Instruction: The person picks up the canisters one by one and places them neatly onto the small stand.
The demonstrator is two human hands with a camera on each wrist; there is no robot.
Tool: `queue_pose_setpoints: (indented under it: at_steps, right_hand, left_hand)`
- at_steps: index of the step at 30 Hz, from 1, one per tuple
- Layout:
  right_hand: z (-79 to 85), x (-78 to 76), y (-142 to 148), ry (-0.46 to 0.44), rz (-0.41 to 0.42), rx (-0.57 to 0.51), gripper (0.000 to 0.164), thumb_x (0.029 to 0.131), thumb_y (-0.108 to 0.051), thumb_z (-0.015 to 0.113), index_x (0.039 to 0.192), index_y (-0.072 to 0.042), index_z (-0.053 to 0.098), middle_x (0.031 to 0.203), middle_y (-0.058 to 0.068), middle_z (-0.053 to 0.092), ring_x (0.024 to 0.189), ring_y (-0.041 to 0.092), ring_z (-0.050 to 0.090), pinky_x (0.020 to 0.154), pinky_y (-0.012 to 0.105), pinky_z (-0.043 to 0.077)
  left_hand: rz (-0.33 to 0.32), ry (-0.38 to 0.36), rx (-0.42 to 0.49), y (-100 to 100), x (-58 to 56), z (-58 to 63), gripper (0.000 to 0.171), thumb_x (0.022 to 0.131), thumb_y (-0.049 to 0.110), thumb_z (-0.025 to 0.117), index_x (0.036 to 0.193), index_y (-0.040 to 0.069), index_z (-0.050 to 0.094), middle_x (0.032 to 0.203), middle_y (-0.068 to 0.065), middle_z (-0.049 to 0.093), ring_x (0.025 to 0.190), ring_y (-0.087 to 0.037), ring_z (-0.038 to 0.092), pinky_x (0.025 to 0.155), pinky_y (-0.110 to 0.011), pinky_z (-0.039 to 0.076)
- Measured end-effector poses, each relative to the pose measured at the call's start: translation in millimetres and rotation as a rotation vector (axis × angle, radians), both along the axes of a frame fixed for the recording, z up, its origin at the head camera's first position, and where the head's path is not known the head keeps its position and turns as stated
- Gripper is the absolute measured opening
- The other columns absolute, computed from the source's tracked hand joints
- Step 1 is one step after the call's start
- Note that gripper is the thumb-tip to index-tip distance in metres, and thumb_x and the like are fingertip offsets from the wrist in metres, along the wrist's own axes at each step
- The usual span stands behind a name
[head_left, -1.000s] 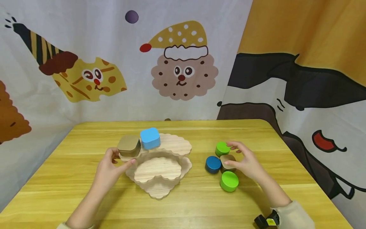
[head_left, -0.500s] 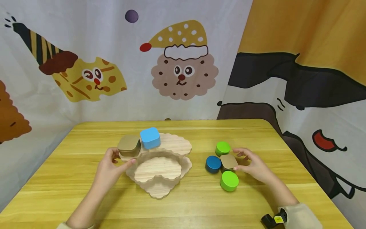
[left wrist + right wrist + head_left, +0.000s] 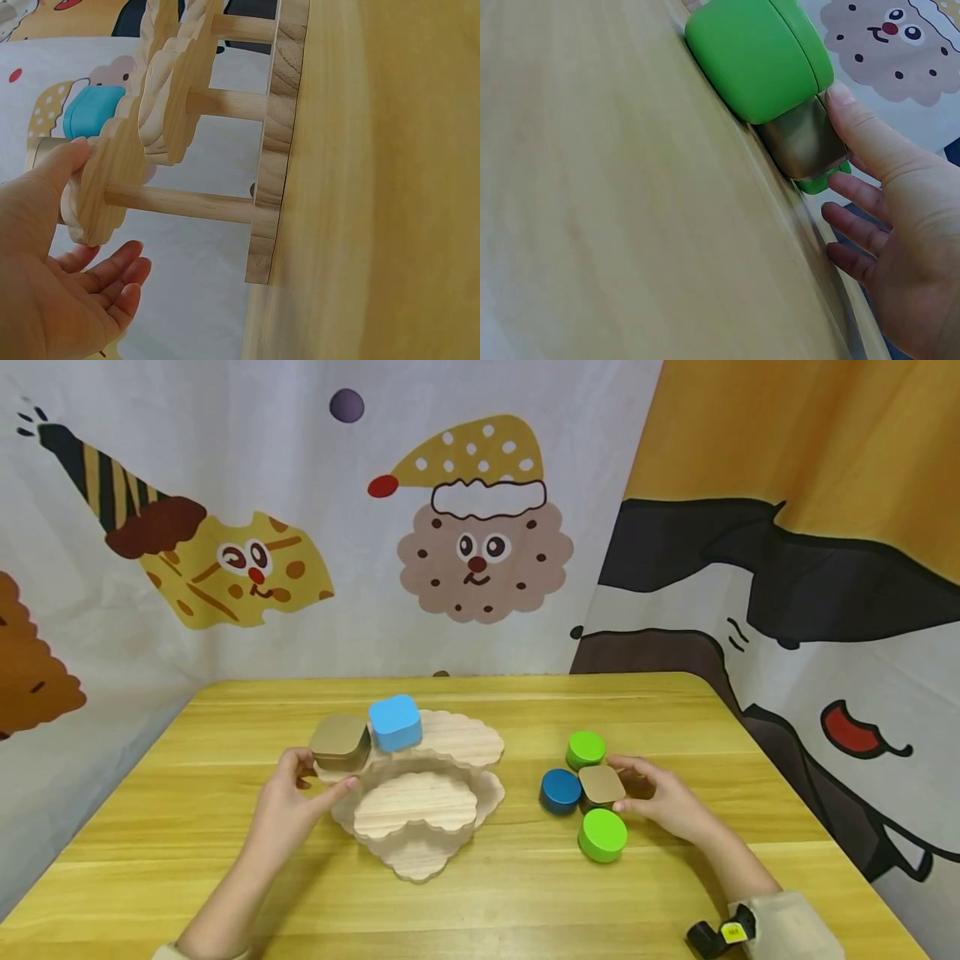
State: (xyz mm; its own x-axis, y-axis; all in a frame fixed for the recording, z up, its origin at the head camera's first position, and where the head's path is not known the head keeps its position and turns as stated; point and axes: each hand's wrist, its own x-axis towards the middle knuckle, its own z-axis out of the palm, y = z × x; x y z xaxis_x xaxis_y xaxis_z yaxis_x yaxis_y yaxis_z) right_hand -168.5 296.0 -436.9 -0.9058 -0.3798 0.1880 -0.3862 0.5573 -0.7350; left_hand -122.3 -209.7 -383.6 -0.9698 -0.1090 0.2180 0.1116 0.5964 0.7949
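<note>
Hands are well apart. L hand [image 3: 288, 806] pinches the L end of the wooden stand [image 3: 459, 739], thumb on top of the upper tier, fingers below; 1st brown block [image 3: 341, 739] & lt-blue block [image 3: 396, 722] sit up there. R hand [image 3: 667, 797] has thumb & index at the R side of 2nd brown block [image 3: 602, 785]; can't tell if it's gripping. That block's on the table [image 3: 517, 902], btwn far green block [image 3: 586, 749] & near green block [image 3: 603, 836], w/ dk-blue block [image 3: 560, 791] at its L.
</note>
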Motion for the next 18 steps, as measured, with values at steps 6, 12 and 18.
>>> queue_pose_setpoints:
  at_steps: [6, 12, 18]
  right_hand:
    - [-2.2, 1.1, -0.9, -0.018, 0.005, 0.013, 0.062, 0.082, -0.02, 0.077, 0.135, -0.005, 0.051, 0.127, 0.01, 0.056, 0.106, 0.021, 0.053, 0.086, 0.032, 0.045]
    - [-1.8, 2.2, -2.5, -0.05, 0.002, 0.011, 0.061, 0.083, -0.022, 0.076, 0.136, -0.006, 0.05, 0.127, 0.01, 0.056, 0.109, 0.025, 0.052, 0.087, 0.034, 0.045]
    - [-0.7, 3.0, -3.7, -0.054, 0.014, -0.021, 0.059, 0.084, -0.02, 0.076, 0.135, -0.006, 0.05, 0.126, 0.009, 0.057, 0.108, 0.024, 0.053, 0.087, 0.033, 0.045]
  left_hand:
    - [0.0, -0.003, 0.001, -0.6, 0.4, -2.2, 0.066, 0.081, 0.039, 0.077, 0.12, -0.003, 0.045, 0.108, -0.016, 0.054, 0.099, -0.029, 0.047, 0.084, -0.04, 0.036]
    - [0.0, -0.001, 0.003, -0.5, 0.2, -2.6, 0.066, 0.081, 0.038, 0.077, 0.121, -0.003, 0.045, 0.107, -0.015, 0.054, 0.099, -0.028, 0.047, 0.084, -0.039, 0.036]
    - [-0.001, 0.003, 0.001, -0.2, 0.0, -2.1, 0.065, 0.081, 0.038, 0.077, 0.12, -0.003, 0.045, 0.107, -0.015, 0.055, 0.099, -0.028, 0.047, 0.083, -0.038, 0.036]
